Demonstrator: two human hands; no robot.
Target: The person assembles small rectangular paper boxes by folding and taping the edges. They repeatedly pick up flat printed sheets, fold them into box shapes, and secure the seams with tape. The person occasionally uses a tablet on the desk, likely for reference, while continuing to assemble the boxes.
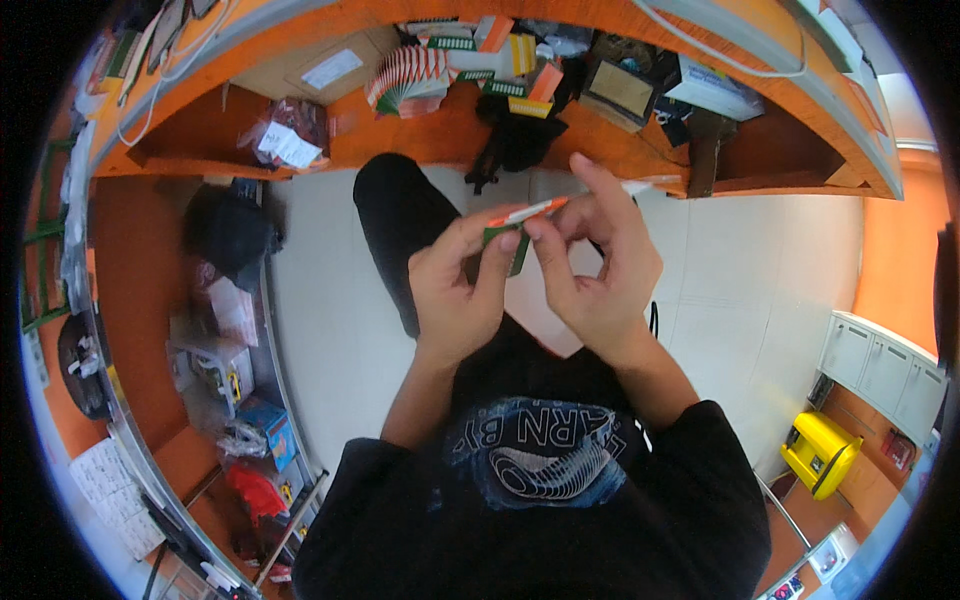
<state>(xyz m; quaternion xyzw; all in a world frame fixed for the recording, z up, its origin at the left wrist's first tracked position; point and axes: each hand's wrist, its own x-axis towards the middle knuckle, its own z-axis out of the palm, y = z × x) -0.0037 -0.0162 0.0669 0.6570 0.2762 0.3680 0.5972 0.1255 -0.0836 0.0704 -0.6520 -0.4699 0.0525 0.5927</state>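
A small folded card box (541, 211), orange and white along its upper edge with a green side below, is held up in front of my chest. My left hand (452, 295) is closed on its left end, thumb against the green side. My right hand (606, 275) pinches the right end between thumb and fingertips, with one finger raised clear. Much of the box is hidden behind my fingers. Below the hands, a pale board or sheet (545, 312) with a reddish edge lies over my lap.
Ahead is an orange shelf holding a fanned stack of similar flat boxes (410, 80), a brown carton (318, 70), a plastic bag with a white label (290, 142) and a black cloth item (520, 140). Packed shelves run along the left. A yellow case (822, 455) stands at right.
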